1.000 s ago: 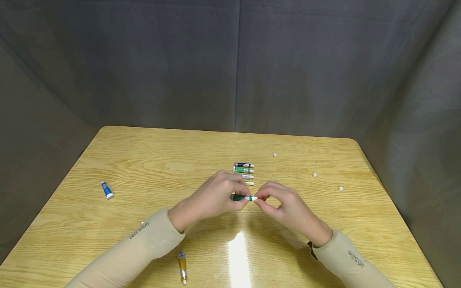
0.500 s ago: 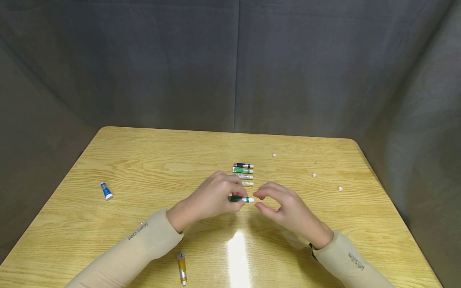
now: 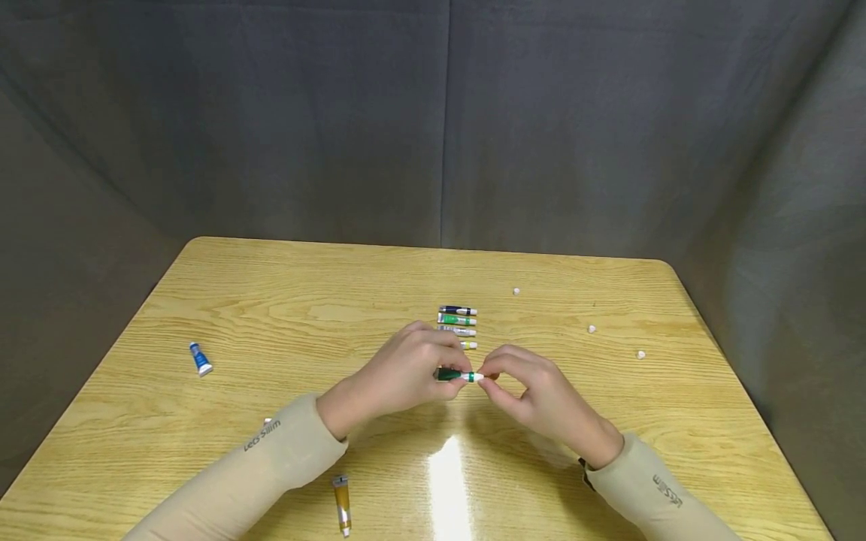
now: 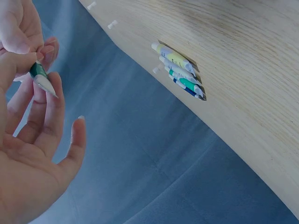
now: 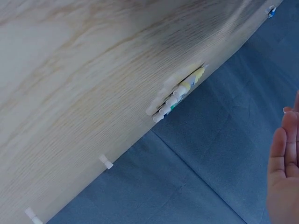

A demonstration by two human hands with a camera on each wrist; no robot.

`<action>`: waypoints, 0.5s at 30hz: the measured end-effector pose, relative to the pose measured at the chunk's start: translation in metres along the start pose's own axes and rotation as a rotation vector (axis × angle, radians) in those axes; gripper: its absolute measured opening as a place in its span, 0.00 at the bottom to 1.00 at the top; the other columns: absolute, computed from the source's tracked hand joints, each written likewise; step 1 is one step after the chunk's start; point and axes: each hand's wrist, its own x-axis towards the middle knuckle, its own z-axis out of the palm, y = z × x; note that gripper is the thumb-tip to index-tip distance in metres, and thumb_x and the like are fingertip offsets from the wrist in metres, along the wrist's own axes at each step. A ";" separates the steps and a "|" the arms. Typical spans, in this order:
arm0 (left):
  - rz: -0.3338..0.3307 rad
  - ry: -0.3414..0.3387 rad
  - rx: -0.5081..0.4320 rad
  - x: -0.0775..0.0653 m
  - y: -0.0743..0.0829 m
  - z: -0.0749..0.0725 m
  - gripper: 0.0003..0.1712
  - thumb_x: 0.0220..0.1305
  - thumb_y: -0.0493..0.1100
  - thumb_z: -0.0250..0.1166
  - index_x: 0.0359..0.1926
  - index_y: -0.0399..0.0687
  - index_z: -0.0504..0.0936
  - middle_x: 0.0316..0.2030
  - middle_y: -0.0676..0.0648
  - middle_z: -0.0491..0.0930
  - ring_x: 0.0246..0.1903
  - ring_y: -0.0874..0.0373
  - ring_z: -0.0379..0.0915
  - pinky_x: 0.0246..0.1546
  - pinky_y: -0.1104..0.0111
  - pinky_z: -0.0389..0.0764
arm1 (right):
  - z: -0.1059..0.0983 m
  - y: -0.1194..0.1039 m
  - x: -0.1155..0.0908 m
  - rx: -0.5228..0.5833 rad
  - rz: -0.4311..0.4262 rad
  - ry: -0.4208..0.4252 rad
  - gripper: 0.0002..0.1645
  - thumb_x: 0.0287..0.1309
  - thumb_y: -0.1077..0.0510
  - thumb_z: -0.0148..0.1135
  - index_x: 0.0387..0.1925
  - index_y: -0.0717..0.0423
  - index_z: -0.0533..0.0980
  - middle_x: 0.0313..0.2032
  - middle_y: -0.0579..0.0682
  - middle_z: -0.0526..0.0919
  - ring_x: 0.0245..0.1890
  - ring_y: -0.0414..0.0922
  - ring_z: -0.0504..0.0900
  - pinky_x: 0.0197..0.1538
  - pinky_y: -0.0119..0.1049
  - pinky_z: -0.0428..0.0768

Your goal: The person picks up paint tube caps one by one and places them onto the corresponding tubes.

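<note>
1. Change noted: half a second ago your right hand (image 3: 539,387) stood with thumb and forefinger parted, clear of the dark green paint tube (image 3: 449,373). They now close on its white tip (image 3: 479,376) again, as they did a second ago.
2. Left hand: your left hand (image 3: 409,367) holds the tube body pinched between thumb and fingers, as in both earlier head views. The left wrist view shows the little finger extended away from the tube.
3. Location: the tube is off the wooden table (image 3: 325,278), between your hands, on the near side of a row of tubes. It points toward your right.
4. Row: the dark blue tube (image 3: 457,310), light green tube (image 3: 456,319), silver tube (image 3: 460,331) and yellow tube (image 3: 469,346) lie side by side, unmoved; your left hand partly covers the last two.
5. Elsewhere: the bright blue tube (image 3: 201,359) lies far left, the gold tube (image 3: 342,502) near your left sleeve (image 3: 298,439). Three small white caps (image 3: 591,329) lie apart, right of the row.
6. Finding: in my judgement this release and renewed pinch is a regrip for twisting the tip, so that step appears unfinished. Turning direction cannot be determined.
</note>
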 end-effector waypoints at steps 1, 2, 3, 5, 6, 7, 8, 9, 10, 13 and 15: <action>0.007 0.006 0.013 0.000 0.000 0.000 0.02 0.59 0.41 0.75 0.34 0.51 0.92 0.34 0.57 0.87 0.31 0.67 0.80 0.45 0.66 0.82 | 0.000 0.000 0.000 0.000 -0.001 0.003 0.03 0.69 0.60 0.65 0.39 0.54 0.83 0.37 0.44 0.87 0.39 0.37 0.84 0.46 0.27 0.82; 0.012 0.012 0.026 0.000 0.001 0.001 0.02 0.59 0.41 0.75 0.34 0.51 0.92 0.34 0.57 0.87 0.31 0.67 0.80 0.45 0.67 0.81 | 0.000 0.000 0.000 0.001 0.003 0.004 0.03 0.68 0.60 0.66 0.39 0.55 0.84 0.37 0.44 0.87 0.39 0.37 0.84 0.47 0.26 0.82; 0.018 0.016 0.040 0.001 0.001 0.001 0.02 0.59 0.41 0.75 0.34 0.51 0.92 0.34 0.57 0.87 0.31 0.66 0.80 0.45 0.67 0.81 | 0.000 0.000 0.000 0.003 0.009 0.004 0.02 0.67 0.61 0.66 0.38 0.55 0.84 0.37 0.44 0.87 0.39 0.37 0.84 0.47 0.26 0.82; 0.032 0.024 0.071 0.001 0.002 0.001 0.02 0.60 0.41 0.74 0.34 0.52 0.92 0.33 0.57 0.86 0.31 0.65 0.80 0.46 0.67 0.80 | 0.000 0.000 0.000 0.012 0.027 0.003 0.02 0.66 0.63 0.67 0.38 0.55 0.84 0.37 0.44 0.87 0.38 0.37 0.84 0.47 0.25 0.82; 0.039 0.028 0.086 0.001 0.002 0.001 0.02 0.60 0.41 0.74 0.34 0.52 0.92 0.33 0.57 0.86 0.32 0.65 0.80 0.47 0.67 0.81 | 0.000 0.000 0.000 0.018 0.039 0.000 0.02 0.65 0.63 0.67 0.37 0.54 0.84 0.36 0.44 0.87 0.38 0.37 0.83 0.47 0.24 0.81; 0.043 0.030 0.097 0.002 0.002 0.001 0.02 0.61 0.41 0.74 0.34 0.52 0.92 0.33 0.57 0.86 0.32 0.65 0.80 0.48 0.66 0.81 | 0.000 0.000 0.000 0.025 0.050 -0.003 0.03 0.65 0.64 0.67 0.37 0.54 0.84 0.36 0.44 0.87 0.38 0.36 0.83 0.46 0.24 0.81; 0.047 0.032 0.106 0.002 0.003 0.002 0.02 0.61 0.41 0.74 0.34 0.52 0.92 0.33 0.57 0.86 0.33 0.64 0.81 0.49 0.66 0.81 | 0.000 0.001 0.000 0.030 0.060 -0.006 0.03 0.65 0.64 0.67 0.37 0.54 0.84 0.36 0.43 0.87 0.38 0.36 0.83 0.46 0.24 0.81; 0.049 0.033 0.109 0.002 0.002 0.002 0.02 0.61 0.41 0.74 0.34 0.51 0.92 0.33 0.57 0.86 0.33 0.64 0.81 0.49 0.66 0.81 | 0.000 0.001 0.000 0.034 0.065 -0.007 0.03 0.65 0.64 0.67 0.36 0.54 0.84 0.36 0.43 0.87 0.37 0.36 0.83 0.46 0.23 0.81; 0.049 0.033 0.106 0.002 0.002 0.002 0.02 0.60 0.41 0.74 0.34 0.51 0.92 0.33 0.57 0.86 0.33 0.64 0.81 0.50 0.66 0.81 | 0.000 0.001 -0.001 0.031 0.067 -0.005 0.03 0.65 0.64 0.67 0.36 0.54 0.84 0.36 0.43 0.87 0.37 0.36 0.83 0.46 0.24 0.81; 0.032 0.030 0.062 0.002 0.001 0.002 0.02 0.59 0.40 0.75 0.34 0.51 0.92 0.33 0.57 0.87 0.33 0.64 0.81 0.51 0.65 0.81 | 0.000 0.001 -0.001 0.006 0.051 0.009 0.02 0.64 0.63 0.68 0.37 0.54 0.84 0.36 0.43 0.87 0.38 0.38 0.84 0.46 0.26 0.82; 0.020 0.027 0.020 0.002 0.000 0.002 0.02 0.58 0.40 0.75 0.34 0.50 0.92 0.33 0.57 0.87 0.33 0.65 0.82 0.52 0.64 0.82 | 0.000 0.001 -0.001 -0.018 0.034 0.020 0.03 0.62 0.63 0.70 0.38 0.54 0.84 0.37 0.44 0.87 0.38 0.40 0.84 0.46 0.27 0.83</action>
